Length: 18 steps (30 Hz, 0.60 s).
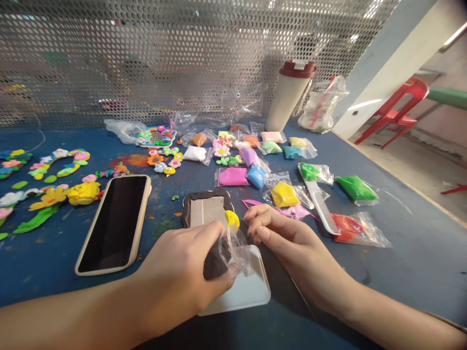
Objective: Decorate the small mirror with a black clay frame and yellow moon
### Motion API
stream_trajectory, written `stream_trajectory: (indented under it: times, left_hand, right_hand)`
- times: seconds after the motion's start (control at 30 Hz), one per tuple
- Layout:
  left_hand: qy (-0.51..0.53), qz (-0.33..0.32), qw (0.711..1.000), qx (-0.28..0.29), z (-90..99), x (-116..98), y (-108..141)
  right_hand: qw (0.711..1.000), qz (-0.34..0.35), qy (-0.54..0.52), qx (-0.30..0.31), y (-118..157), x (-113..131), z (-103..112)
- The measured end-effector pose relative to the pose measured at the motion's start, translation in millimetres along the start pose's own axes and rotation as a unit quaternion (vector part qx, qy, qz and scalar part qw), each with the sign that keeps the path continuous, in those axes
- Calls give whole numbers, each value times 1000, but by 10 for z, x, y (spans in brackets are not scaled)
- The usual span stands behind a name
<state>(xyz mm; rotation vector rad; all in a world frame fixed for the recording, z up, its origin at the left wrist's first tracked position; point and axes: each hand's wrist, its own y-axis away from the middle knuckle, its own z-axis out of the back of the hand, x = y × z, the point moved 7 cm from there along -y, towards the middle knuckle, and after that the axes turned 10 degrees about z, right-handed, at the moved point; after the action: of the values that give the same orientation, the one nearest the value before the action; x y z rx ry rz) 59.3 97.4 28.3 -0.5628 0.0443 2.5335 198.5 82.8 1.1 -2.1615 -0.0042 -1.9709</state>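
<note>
My left hand (186, 267) is closed on a small crumpled clear plastic bag (233, 253), with a piece of yellow clay (232, 220) showing at its upper end. Close by on the right, my right hand (292, 243) has its fingers drawn together in a pinch; whatever is between the fingertips is too small to make out. Below the bag lies a pale, round-cornered board (251, 287), partly covered by my left hand. Just beyond it, a frame edged in black clay (204, 195) is partly hidden by that hand. A pink strip-like tool (251, 202) lies past my right fingertips.
A phone (114, 223) lies left, near clay flowers (54, 198). Beyond my hands are several clay packets, including yellow (284, 194) and red (346, 227), and a white comb (323, 206). A tumbler (290, 97) stands at the back before a perforated metal panel (146, 63).
</note>
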Motion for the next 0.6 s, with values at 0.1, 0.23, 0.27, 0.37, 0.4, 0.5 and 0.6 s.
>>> stream_trajectory:
  times: [0.1, 0.23, 0.27, 0.37, 0.4, 0.5, 0.6]
  left_hand:
    - [12, 18, 999, 31, -32, 26, -8]
    - [33, 19, 997, 65, -94, 33, 15]
    - [39, 16, 997, 72, -108, 30, 21]
    - [48, 9, 995, 86, -138, 22, 35]
    - [48, 7, 995, 86, -141, 22, 37]
    - [37, -1, 997, 73, -138, 18, 40]
    - [34, -11, 997, 67, -149, 4, 43]
  right_hand:
    - [999, -10, -37, 15, 4, -33, -36]
    - [999, 19, -5, 38, 9, -11, -74]
    - [999, 24, 16, 42, 11, -4, -78]
    - [994, 44, 84, 57, 18, 43, -94]
    - [991, 54, 107, 61, 20, 67, -98]
    - [975, 110, 182, 69, 30, 168, -119]
    - [945, 195, 250, 86, 61, 276, -174]
